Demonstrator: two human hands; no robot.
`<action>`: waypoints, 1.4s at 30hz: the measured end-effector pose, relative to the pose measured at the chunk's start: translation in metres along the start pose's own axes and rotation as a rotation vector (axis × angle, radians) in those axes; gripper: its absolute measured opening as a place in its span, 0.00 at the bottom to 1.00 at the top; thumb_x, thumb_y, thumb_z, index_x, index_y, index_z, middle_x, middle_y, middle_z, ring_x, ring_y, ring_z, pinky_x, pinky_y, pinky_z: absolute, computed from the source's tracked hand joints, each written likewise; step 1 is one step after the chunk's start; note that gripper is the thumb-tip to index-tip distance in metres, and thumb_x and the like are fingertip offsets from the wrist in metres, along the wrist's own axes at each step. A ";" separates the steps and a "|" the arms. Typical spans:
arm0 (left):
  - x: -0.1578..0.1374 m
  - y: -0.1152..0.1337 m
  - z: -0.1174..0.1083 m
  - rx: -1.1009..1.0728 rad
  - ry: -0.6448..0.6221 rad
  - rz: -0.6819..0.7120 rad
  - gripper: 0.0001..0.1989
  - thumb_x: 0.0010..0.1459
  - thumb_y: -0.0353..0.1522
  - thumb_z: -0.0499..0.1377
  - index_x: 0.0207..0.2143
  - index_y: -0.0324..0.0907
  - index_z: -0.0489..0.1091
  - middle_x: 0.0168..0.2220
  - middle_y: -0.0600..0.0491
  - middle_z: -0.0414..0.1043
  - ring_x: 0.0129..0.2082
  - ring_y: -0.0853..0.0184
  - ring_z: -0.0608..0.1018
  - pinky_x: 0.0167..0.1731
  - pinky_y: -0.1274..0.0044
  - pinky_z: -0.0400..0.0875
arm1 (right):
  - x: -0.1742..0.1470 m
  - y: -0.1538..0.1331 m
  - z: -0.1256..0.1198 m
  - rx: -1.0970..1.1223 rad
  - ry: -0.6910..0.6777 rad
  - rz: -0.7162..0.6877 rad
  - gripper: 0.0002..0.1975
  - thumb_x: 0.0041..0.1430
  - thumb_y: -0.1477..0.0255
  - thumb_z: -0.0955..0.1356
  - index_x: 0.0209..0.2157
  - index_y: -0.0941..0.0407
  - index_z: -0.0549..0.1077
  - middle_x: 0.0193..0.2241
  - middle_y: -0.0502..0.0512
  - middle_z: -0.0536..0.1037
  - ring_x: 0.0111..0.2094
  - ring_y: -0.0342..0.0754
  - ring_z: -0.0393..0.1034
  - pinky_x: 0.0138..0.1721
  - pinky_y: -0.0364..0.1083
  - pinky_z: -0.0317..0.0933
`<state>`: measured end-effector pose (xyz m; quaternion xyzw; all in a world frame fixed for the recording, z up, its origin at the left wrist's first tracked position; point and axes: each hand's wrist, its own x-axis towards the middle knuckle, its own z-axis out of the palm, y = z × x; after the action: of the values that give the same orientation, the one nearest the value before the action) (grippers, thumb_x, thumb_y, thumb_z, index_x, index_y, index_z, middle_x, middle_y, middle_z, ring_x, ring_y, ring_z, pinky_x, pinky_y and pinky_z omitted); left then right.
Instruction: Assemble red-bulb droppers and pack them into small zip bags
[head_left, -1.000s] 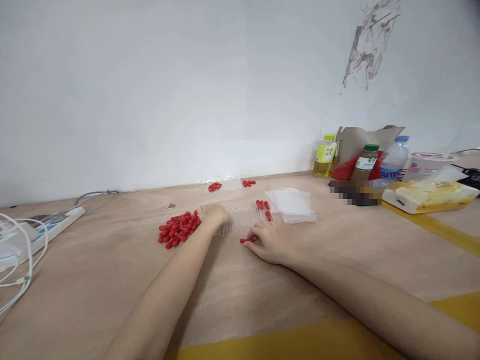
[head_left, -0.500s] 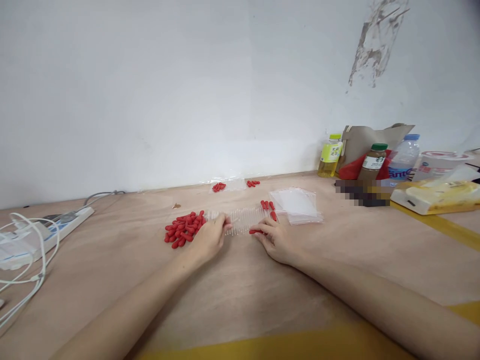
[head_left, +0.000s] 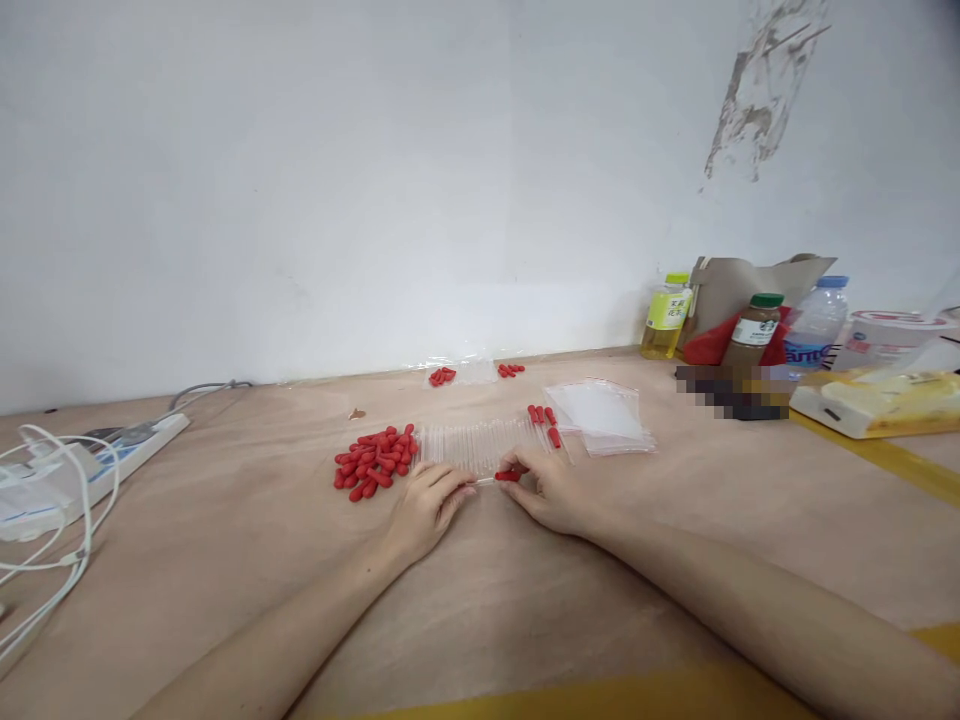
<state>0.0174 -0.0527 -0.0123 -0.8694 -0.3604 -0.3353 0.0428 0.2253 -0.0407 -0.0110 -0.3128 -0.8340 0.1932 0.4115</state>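
Observation:
My left hand (head_left: 431, 505) pinches a thin clear dropper tube (head_left: 485, 481) between thumb and fingers. In my right hand (head_left: 546, 487) is a red rubber dropper bulb (head_left: 507, 477), its mouth facing left at the tube's end; whether the tube sits inside it I cannot tell. Just beyond my hands lies a row of clear tubes (head_left: 472, 445) side by side. At the row's right end several red bulbs (head_left: 553, 437) sit on tubes. A heap of loose red bulbs (head_left: 375, 462) lies left of the row, near my left hand.
Clear plastic bags (head_left: 600, 415) lie right of the tubes. Small groups of red bulbs (head_left: 442, 376) rest on clear plastic by the wall. A white power strip (head_left: 135, 460) with cables is at left. Bottles (head_left: 666, 318) and a tissue pack (head_left: 877, 400) stand at right.
My left hand has come back from the tube row toward me, now with a tube held level. The red bulb in my right hand has met the tube's end area.

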 end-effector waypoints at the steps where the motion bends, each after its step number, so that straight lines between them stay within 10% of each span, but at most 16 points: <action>1: 0.000 -0.001 0.000 -0.003 -0.001 0.003 0.06 0.59 0.30 0.52 0.38 0.42 0.67 0.33 0.54 0.72 0.34 0.68 0.71 0.38 0.74 0.61 | -0.001 0.000 0.000 0.006 -0.004 -0.006 0.06 0.50 0.79 0.63 0.31 0.57 0.66 0.28 0.50 0.72 0.30 0.41 0.66 0.31 0.41 0.60; 27: -0.006 -0.001 0.006 -0.184 0.007 0.107 0.11 0.58 0.27 0.52 0.43 0.41 0.68 0.37 0.49 0.72 0.36 0.67 0.74 0.36 0.76 0.70 | -0.008 0.010 0.006 -0.074 0.061 -0.319 0.08 0.57 0.73 0.61 0.35 0.56 0.70 0.28 0.53 0.74 0.30 0.43 0.66 0.32 0.43 0.61; 42: -0.004 0.007 0.010 -0.025 -0.091 0.094 0.11 0.60 0.30 0.48 0.42 0.41 0.67 0.33 0.50 0.70 0.31 0.68 0.72 0.32 0.77 0.69 | -0.006 0.014 0.009 -0.267 -0.137 -0.273 0.11 0.57 0.73 0.60 0.42 0.55 0.68 0.31 0.54 0.72 0.35 0.45 0.65 0.37 0.45 0.59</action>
<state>0.0259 -0.0571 -0.0211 -0.9002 -0.3168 -0.2972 0.0312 0.2264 -0.0352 -0.0280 -0.2350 -0.9129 0.0443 0.3308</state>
